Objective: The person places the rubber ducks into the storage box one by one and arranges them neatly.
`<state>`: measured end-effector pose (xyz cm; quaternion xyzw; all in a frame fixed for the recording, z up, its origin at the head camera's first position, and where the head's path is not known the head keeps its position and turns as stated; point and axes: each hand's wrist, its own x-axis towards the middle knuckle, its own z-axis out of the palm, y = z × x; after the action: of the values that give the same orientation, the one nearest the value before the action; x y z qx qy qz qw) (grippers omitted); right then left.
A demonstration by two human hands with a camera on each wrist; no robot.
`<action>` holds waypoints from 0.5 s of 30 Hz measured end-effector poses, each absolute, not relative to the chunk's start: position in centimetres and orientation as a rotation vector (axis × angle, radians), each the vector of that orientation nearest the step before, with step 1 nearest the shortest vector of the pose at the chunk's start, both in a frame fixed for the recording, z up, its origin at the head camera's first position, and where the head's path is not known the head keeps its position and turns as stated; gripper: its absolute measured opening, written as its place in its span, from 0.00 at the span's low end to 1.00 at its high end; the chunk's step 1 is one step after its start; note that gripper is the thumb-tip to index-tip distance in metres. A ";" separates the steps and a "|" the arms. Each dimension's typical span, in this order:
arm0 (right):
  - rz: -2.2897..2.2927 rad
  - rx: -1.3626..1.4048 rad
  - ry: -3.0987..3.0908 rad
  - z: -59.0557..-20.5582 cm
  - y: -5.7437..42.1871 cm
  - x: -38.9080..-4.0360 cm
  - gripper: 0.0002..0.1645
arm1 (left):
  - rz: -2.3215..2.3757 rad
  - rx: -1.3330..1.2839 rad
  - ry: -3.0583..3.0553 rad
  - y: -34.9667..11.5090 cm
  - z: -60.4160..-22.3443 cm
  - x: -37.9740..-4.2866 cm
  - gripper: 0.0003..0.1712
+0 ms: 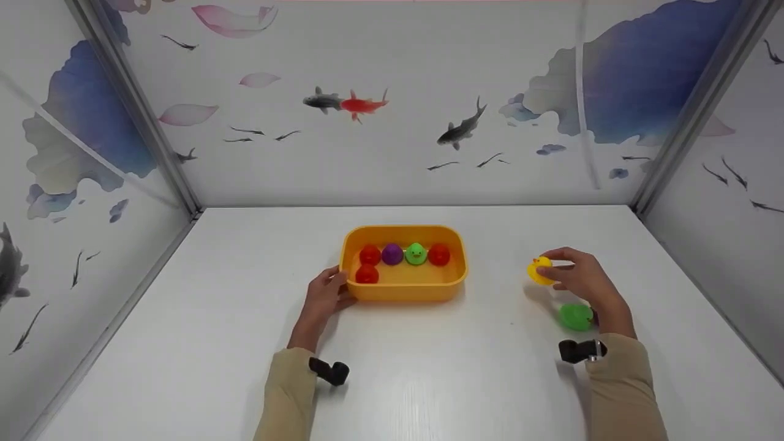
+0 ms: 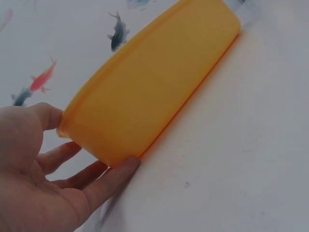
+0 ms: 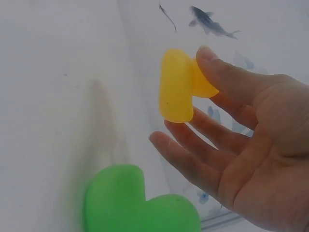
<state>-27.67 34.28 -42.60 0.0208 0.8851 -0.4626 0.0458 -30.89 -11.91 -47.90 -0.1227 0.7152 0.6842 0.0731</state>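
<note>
My left hand (image 1: 323,295) holds the near left corner of a yellow plastic basin (image 1: 407,293). In the left wrist view the thumb is at the basin's rim and the fingers (image 2: 118,179) lie against its outer wall, down to its bottom edge. Over on the right, my right hand (image 1: 582,278) pinches a small yellow toy duck (image 1: 539,270) between thumb and fingers, raised above the table with a shadow below. A larger green toy duck (image 1: 576,316) lies on the table beneath the right wrist, its head partly hidden by the arm.
In the basin sit red toys (image 1: 439,254), a purple one (image 1: 392,254) and a small green duck (image 1: 416,253), mostly along its far side. White panels (image 1: 392,171) printed with fish and leaves wall in the white table (image 1: 429,367) at the back and sides.
</note>
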 end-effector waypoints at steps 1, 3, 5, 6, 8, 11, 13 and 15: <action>-1.433 0.055 2.696 -42.5 34.1 -27.6 0.36 | 2.061 -0.360 2.149 -11.9 -47.9 -30.9 0.29; -1.476 0.046 2.673 -42.2 33.9 -27.6 0.35 | 2.074 -0.346 2.147 -11.9 -48.0 -30.9 0.29; -1.504 0.045 2.656 -42.1 33.7 -27.7 0.35 | 2.069 -0.350 2.145 -11.9 -48.0 -30.9 0.29; -1.514 0.043 2.650 -42.0 33.6 -27.8 0.35 | 2.067 -0.353 2.145 -11.9 -48.0 -30.9 0.29; -1.541 0.030 2.634 -41.9 33.4 -27.8 0.35 | 2.064 -0.360 2.144 -12.0 -47.9 -30.8 0.29; -1.564 0.007 2.621 -41.8 33.1 -27.9 0.33 | 2.056 -0.363 2.149 -12.0 -47.9 -30.9 0.29; -1.571 -0.004 2.612 -41.8 32.9 -28.0 0.32 | 2.050 -0.364 2.154 -11.9 -47.9 -30.9 0.29; -1.571 -0.027 2.603 -41.8 32.7 -28.0 0.32 | 2.048 -0.362 2.157 -11.9 -47.9 -30.9 0.29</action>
<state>-27.99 32.66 -41.84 -0.0088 0.8551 -0.5160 0.0504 -30.89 -11.92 -47.89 -0.1204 0.7181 0.6816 0.0726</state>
